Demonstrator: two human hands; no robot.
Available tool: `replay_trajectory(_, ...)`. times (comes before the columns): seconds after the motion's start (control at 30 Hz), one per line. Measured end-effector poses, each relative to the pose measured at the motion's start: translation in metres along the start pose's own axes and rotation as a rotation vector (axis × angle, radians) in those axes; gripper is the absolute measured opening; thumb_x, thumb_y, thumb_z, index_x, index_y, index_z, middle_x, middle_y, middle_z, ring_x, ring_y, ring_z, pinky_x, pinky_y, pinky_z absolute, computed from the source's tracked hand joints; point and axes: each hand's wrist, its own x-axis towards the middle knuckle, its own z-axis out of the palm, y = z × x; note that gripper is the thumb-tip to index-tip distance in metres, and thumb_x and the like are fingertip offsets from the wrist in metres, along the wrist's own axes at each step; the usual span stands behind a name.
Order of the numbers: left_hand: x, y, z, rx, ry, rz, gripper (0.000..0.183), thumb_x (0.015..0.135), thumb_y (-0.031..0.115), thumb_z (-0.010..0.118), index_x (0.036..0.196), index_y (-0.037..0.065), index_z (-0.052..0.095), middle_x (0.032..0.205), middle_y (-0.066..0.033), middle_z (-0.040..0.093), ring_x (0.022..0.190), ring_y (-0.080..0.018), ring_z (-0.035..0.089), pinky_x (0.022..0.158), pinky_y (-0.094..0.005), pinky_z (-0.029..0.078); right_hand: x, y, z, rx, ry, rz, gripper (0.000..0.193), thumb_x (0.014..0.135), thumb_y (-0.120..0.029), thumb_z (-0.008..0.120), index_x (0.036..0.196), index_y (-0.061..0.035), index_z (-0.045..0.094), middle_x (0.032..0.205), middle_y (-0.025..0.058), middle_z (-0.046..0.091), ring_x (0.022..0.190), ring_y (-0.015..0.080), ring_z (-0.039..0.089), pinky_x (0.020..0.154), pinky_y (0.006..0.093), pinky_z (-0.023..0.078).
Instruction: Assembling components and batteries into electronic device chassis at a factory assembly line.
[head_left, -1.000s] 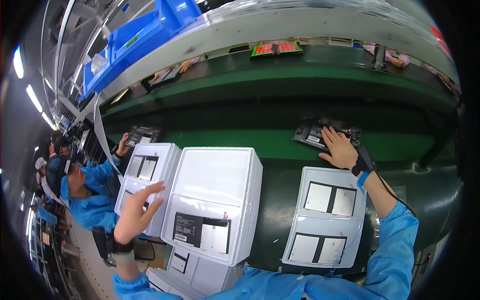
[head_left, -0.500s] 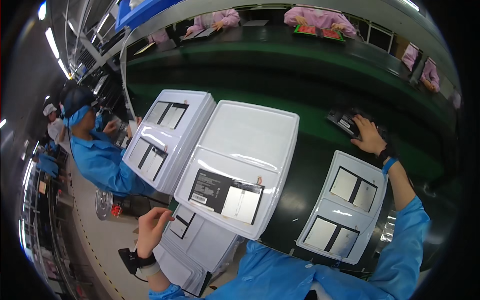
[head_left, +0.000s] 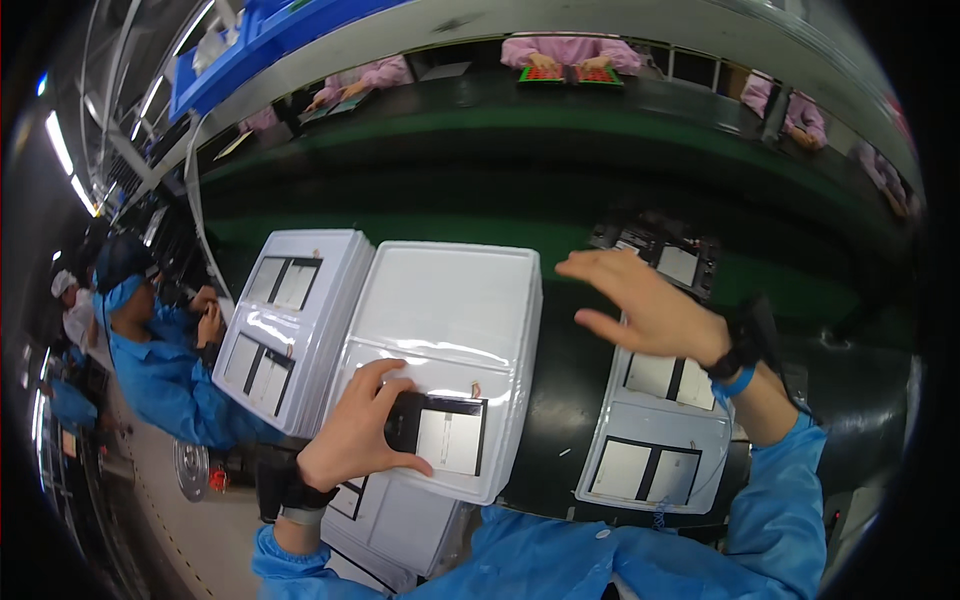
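My left hand [head_left: 350, 432] reaches over a white plastic tray [head_left: 450, 300], its thumb and fingers spread around the left part of a flat black and silver battery pack [head_left: 450, 440]. The thumb is at the pack's lower edge and the fingertips near its upper edge; whether they press on it, I cannot tell. Empty, my right hand [head_left: 655, 312] hovers with fingers stretched toward the left. Beyond it lies a black device casing [head_left: 702, 283] with a silver panel, partly hidden by the hand. Below that hand is another white tray [head_left: 655, 424] with battery packs [head_left: 622, 470].
Left of the middle tray stands a stack of white trays [head_left: 305, 345] with battery packs on top. More trays [head_left: 400, 530] sit lower down. At the left a co-worker in a blue smock [head_left: 165, 370] is seated; people in pink [head_left: 570, 50] work across the dark green bench [head_left: 420, 180].
My left hand has moved from beside the tray onto the battery pack. My right hand has lifted off the black casing and come left and nearer. The whole view has shifted.
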Motion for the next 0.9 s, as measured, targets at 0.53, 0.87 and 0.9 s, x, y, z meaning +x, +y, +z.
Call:
replay_trajectory(0.53, 0.185, 0.087, 0.05, -0.739, 0.059, 0.05, 0.055, 0.08, 0.021, 0.09, 0.117, -0.002, 0.055, 0.102, -0.0125, 0.07, 0.094, -0.0168, 0.069, 0.081, -0.0308, 0.056, -0.064, -0.022, 0.018, 1.141, 0.8, 0.403, 0.028, 0.092, 0.005, 0.07, 0.118, 0.0063, 0.061, 0.107, 0.0127, 0.068, 0.093, 0.0155, 0.07, 0.088, 0.0276, 0.058)
replay_trajectory(0.87, 0.24, 0.123, 0.121, -1.528, -0.219, -0.068, 0.034, 0.094, 0.01, 0.072, 0.121, -0.001, 0.054, 0.11, -0.0077, 0.068, 0.094, -0.0127, 0.067, 0.081, -0.0263, 0.055, -0.1, 0.062, 0.035, 1.271, 1.05, 0.564, 0.011, 0.095, 0.002, 0.068, 0.105, 0.0038, 0.065, 0.094, 0.0105, 0.071, 0.078, 0.0147, 0.069, 0.072, 0.0262, 0.057)
replay_trajectory(0.9, 0.238, 0.125, 0.119, -1.54, -0.167, 0.01, 0.032, 0.096, 0.012, 0.07, 0.121, 0.001, 0.054, 0.11, -0.0077, 0.068, 0.095, -0.0127, 0.067, 0.079, -0.0262, 0.056, -0.099, 0.068, 0.036, 1.266, 1.066, 0.571, 0.011, 0.095, 0.002, 0.068, 0.105, 0.0038, 0.065, 0.094, 0.0105, 0.071, 0.078, 0.0147, 0.069, 0.072, 0.0262, 0.057)
